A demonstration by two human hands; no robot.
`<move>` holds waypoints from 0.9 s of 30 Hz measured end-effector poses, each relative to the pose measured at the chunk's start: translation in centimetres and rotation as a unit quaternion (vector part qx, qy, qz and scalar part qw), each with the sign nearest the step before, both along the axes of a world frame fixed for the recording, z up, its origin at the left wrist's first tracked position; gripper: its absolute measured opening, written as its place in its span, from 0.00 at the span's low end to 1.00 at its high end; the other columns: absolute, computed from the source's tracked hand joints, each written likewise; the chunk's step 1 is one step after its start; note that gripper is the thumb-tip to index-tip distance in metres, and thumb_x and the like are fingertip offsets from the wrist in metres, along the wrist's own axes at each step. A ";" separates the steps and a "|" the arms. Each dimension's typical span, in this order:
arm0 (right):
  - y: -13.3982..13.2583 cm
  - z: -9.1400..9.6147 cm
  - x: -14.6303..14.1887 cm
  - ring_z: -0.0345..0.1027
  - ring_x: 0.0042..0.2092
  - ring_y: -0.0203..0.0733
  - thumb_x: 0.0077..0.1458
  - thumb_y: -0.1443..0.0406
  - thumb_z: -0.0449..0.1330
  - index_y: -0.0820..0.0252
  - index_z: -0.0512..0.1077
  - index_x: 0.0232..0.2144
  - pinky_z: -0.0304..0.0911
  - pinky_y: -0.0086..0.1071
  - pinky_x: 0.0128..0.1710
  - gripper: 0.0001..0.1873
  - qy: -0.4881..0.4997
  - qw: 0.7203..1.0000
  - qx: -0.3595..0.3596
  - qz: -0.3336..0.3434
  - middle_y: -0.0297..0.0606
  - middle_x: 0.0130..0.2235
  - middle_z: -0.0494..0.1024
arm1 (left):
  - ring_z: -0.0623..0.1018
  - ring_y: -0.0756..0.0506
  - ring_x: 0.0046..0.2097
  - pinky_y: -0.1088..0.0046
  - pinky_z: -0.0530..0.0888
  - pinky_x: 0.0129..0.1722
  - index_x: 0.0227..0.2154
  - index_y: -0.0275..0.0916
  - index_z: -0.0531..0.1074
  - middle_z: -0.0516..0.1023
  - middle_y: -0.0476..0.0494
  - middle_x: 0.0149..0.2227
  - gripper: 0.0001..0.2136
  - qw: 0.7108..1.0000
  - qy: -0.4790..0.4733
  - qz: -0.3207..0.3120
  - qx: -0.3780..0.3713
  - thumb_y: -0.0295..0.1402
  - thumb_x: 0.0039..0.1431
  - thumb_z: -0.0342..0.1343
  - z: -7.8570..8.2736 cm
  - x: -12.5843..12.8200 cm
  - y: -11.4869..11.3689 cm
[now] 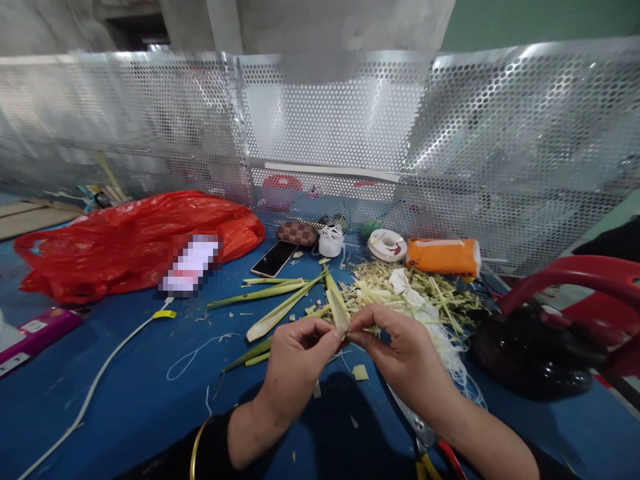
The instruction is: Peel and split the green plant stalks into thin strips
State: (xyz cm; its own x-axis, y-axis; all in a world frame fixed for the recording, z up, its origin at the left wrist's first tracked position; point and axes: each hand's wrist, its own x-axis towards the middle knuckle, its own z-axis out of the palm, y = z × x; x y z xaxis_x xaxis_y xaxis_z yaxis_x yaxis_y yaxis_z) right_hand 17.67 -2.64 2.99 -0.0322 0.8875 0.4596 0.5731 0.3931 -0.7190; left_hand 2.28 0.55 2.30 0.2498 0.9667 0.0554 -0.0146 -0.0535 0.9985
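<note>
Fingers (327,345) of the left hand (295,373) and the right hand (405,343) pinched the near end of a leaf (336,300), which pointed away over the desk (145,413). Other leaves (275,315) lay to its left, with a dark phone (275,259) beyond them. Scraps (440,293) were heaped to the right, in front of a spool (387,245) and an orange pack (443,257). Farther right stood a black pot (535,357) with a red handle (575,267).

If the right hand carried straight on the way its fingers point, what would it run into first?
For the right hand, probably the near end of the pale leaf, then the left hand pinching it just beyond; exact depth there is unclear.
</note>
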 end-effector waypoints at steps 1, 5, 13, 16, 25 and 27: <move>0.0 0.0 0.0 0.70 0.31 0.39 0.53 0.70 0.59 0.57 0.71 0.27 0.63 0.32 0.32 0.05 0.007 1.000 0.002 -0.003 0.34 0.28 0.76 | 0.73 0.48 0.27 0.75 0.69 0.30 0.19 0.36 0.76 0.75 0.46 0.22 0.07 1.000 0.001 -0.003 0.002 0.33 0.48 0.59 0.0 0.0 0.0; 0.0 0.0 -0.1 0.71 0.30 0.38 0.52 0.70 0.60 0.57 0.72 0.27 0.64 0.31 0.31 0.04 0.024 1.000 0.001 -0.015 0.33 0.27 0.77 | 0.74 0.46 0.29 0.74 0.70 0.32 0.21 0.36 0.77 0.77 0.44 0.24 0.07 1.000 0.015 -0.011 0.018 0.32 0.49 0.58 -0.2 -0.1 0.0; 0.0 -0.1 -0.4 0.70 0.29 0.38 0.51 0.70 0.59 0.58 0.71 0.25 0.64 0.31 0.29 0.05 0.045 0.998 -0.003 -0.036 0.33 0.25 0.77 | 0.73 0.48 0.28 0.75 0.70 0.31 0.20 0.35 0.76 0.76 0.46 0.22 0.08 1.000 0.000 -0.013 -0.013 0.35 0.47 0.61 0.3 -0.1 -0.1; 0.3 -0.1 -0.5 0.71 0.29 0.38 0.49 0.70 0.61 0.58 0.70 0.28 0.65 0.31 0.30 0.03 0.091 0.994 -0.030 -0.046 0.33 0.27 0.76 | 0.73 0.49 0.26 0.76 0.70 0.30 0.19 0.36 0.76 0.75 0.48 0.20 0.08 0.999 -0.026 -0.008 -0.037 0.35 0.46 0.61 0.6 0.2 -0.2; 0.9 0.5 -0.3 0.71 0.29 0.38 0.50 0.64 0.61 0.59 0.76 0.23 0.66 0.32 0.33 0.07 0.200 0.965 -0.162 0.056 0.34 0.24 0.79 | 0.74 0.49 0.26 0.76 0.72 0.29 0.22 0.37 0.78 0.77 0.48 0.21 0.05 0.999 -0.041 0.000 -0.027 0.34 0.45 0.63 0.6 0.2 0.1; 0.9 0.5 -0.3 0.70 0.28 0.38 0.47 0.65 0.62 0.59 0.76 0.21 0.65 0.31 0.32 0.06 0.202 0.964 -0.168 0.034 0.33 0.23 0.78 | 0.74 0.49 0.26 0.76 0.72 0.29 0.23 0.37 0.78 0.77 0.48 0.21 0.05 0.999 -0.045 -0.004 -0.026 0.34 0.45 0.62 0.5 0.2 0.0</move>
